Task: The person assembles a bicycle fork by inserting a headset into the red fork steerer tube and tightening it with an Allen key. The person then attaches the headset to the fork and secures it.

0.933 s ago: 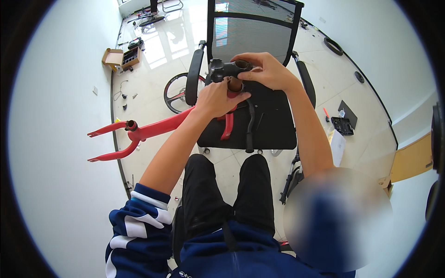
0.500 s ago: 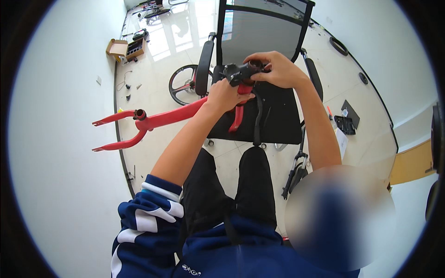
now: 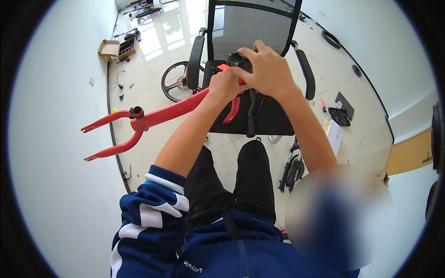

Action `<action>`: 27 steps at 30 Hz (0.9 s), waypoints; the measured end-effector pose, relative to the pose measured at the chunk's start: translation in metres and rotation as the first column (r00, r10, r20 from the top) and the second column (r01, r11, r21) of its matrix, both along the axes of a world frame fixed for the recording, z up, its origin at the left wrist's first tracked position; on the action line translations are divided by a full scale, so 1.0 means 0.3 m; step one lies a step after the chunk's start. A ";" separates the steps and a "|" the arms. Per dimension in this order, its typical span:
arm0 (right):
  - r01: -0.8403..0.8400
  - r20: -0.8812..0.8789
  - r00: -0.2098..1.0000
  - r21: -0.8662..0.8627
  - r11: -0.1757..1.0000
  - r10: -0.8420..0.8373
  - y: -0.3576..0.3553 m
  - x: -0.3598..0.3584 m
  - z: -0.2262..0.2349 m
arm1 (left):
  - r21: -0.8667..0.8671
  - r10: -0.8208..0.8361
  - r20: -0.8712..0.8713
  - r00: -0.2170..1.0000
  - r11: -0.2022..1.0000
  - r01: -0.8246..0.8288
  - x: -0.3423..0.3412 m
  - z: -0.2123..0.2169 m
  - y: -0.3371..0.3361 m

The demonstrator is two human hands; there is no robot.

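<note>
Closely set, the two hands worked over the chair. The left hand was wrapped around the frame near its end at the seat, its fingers mostly hidden. The right hand arched over the black stem, fingers bent and parted, with the thumb stretched toward the left hand; whether it was pinching the stem could not be told. The thumb overlapped the left hand in this view, and contact between them was unclear.

The red frame lay across the front left of the seat and ran out past it over the floor, ending in two prongs with an open tube between. The stem was at the frame's other end, above the seat, partly covered by the right hand. Something orange showed just beyond the left hand. A black rod hung at the seat's front edge.

Beside the chair's left armrest stood or lay a wheel. To the right, on the floor, were a black case, a white box and, nearer the person's legs, a dark fork.
</note>
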State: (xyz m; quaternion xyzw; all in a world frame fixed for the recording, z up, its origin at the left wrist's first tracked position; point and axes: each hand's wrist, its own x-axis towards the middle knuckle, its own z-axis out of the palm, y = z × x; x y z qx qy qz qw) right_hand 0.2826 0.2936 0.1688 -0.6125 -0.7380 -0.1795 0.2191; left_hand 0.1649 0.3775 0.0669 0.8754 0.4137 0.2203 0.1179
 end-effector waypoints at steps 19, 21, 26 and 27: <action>-0.043 -0.296 0.955 -0.012 0.999 0.037 0.081 -0.037 -0.104 | 0.160 0.022 0.092 0.995 0.986 -0.037 0.030 -0.033 -0.037; -0.245 -0.457 0.865 -0.021 0.969 0.209 0.034 0.039 -0.107 | 0.111 0.026 0.081 0.996 0.993 -0.035 0.017 -0.012 -0.033; -0.468 -0.596 0.775 -0.319 0.824 0.209 -0.054 0.246 -0.106 | 0.076 0.031 0.037 0.999 0.997 -0.034 -0.023 0.020 -0.036; -0.457 -0.607 0.771 -0.319 0.830 0.192 -0.064 0.240 -0.098 | 0.074 0.029 0.044 0.999 0.997 -0.032 -0.036 0.014 -0.041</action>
